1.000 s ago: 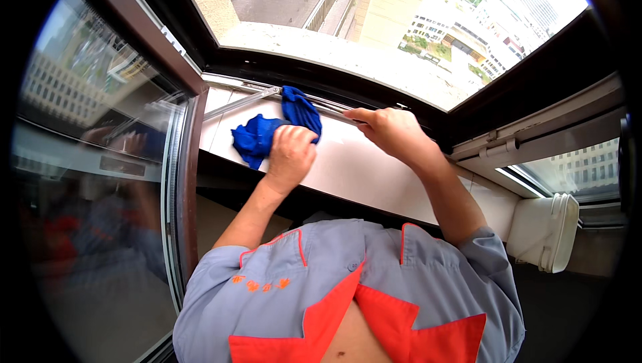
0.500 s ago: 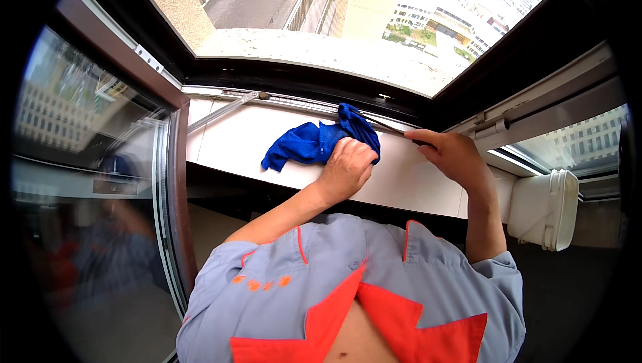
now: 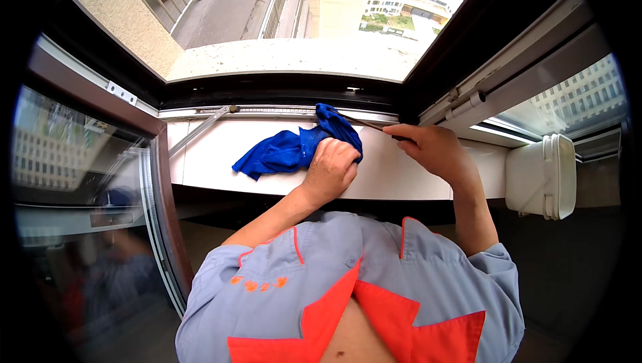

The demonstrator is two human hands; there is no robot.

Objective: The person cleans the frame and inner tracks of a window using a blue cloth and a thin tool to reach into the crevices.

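Observation:
A blue cloth [image 3: 274, 154] lies bunched on the white sill [image 3: 394, 174], its upper end pushed up against the window track [image 3: 267, 110]. My left hand [image 3: 330, 170] is closed on the cloth's right part, fingers curled into the folds. My right hand [image 3: 433, 152] grips the dark handle of a slim, straight tool [image 3: 366, 123], which looks like a screwdriver. Its thin shaft slants left along the track into the cloth, and the cloth hides its tip.
At the left stands an open window sash [image 3: 172, 216], joined to the track by a metal stay arm [image 3: 200, 130]. A white lidded bucket [image 3: 540, 177] sits at the right end of the sill. Beyond the dark frame [image 3: 267, 89] lies an outside ledge, with a walkway and buildings below.
The whole view has shifted, so the sill and both hands appear further left. Both hands keep their grips, and the tool and cloth stay at about the same place on the track.

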